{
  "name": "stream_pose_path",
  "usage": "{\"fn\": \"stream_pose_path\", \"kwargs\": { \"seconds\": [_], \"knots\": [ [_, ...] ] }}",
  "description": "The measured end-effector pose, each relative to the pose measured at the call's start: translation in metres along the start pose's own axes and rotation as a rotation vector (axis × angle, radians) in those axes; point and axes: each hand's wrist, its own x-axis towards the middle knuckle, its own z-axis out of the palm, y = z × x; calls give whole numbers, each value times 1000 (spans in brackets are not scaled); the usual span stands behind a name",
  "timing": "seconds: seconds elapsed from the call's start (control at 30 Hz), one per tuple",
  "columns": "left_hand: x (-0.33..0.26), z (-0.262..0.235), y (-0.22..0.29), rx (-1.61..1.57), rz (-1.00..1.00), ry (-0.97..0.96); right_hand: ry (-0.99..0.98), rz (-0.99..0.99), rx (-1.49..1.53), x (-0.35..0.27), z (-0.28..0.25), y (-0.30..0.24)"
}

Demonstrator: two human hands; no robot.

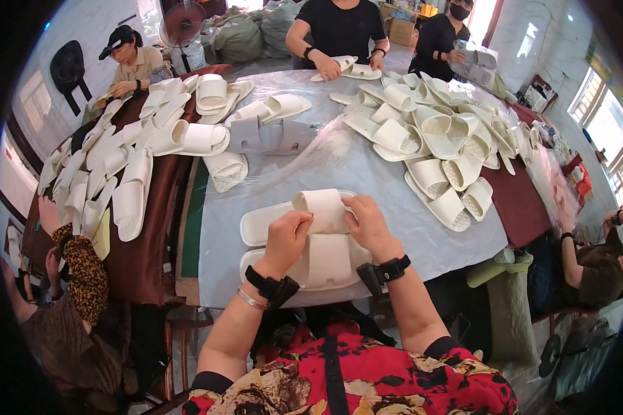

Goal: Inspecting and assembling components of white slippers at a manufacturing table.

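Note:
Two cream slide slippers lie side by side in front of me, toes and heels pointing left and right. On the far slipper (262, 225), the right edge of the wide strap is between the fingers and thumb of my right hand (371, 225). My left hand (286, 241) is closed in a pinch just left of that strap, above the slippers. Whatever its fingertips hold, if anything, is too small to make out. Nearer to me, the near slipper (329, 259) lies between my wrists, partly covered by my left forearm. Both wrists carry black bands.
A large heap of cream slippers (436, 131) covers the table's right side. More slippers (135, 149) lie at the left, beside a pair of grey slippers (268, 136). Pale sheeting (228, 270) covers the table. Co-workers sit or stand around it, one handling slippers (349, 69) opposite me.

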Motion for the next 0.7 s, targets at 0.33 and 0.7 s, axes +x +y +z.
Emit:
{"fn": "stream_pose_path", "kwargs": {
  "seconds": [0.33,0.7],
  "knots": [
    [-2,-2,1,-11,-39,-54,2,-237,194,34,11,-53],
    [0,-6,6,63,70,-85,19,-82,350,43,22,-68]
  ]
}}
